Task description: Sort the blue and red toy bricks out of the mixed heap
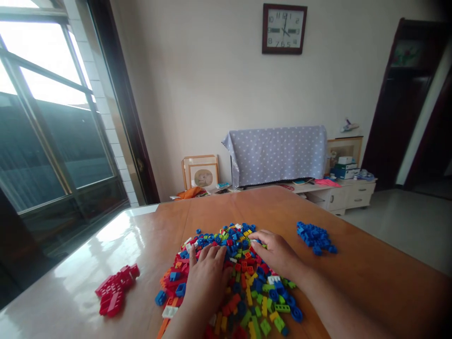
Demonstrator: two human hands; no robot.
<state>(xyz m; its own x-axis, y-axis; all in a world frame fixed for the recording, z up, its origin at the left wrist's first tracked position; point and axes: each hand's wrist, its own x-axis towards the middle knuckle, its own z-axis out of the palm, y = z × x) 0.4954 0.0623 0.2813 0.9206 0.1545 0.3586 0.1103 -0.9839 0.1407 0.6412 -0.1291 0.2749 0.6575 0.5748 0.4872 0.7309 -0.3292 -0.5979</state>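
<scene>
A big mixed pile of plastic building bricks (243, 301) in blue, red, green, yellow and orange lies on the wooden table (370, 278) in front of me. My left hand (206, 278) rests flat on the pile's left part, fingers stretched forward and slightly apart. My right hand (275, 254) lies on the pile's upper right, fingers bent down among the bricks at the far edge; whether they grip a brick is hidden. A small heap of red bricks (115, 288) sits apart at the left. A small heap of blue bricks (316, 237) sits apart at the right.
A large window (45, 122) fills the left wall. Beyond the table stand a low white cabinet (348, 193), something draped in a dotted cloth (277, 153), picture frames (201, 173) on the floor, a wall clock (284, 29) and a dark doorway (406, 103).
</scene>
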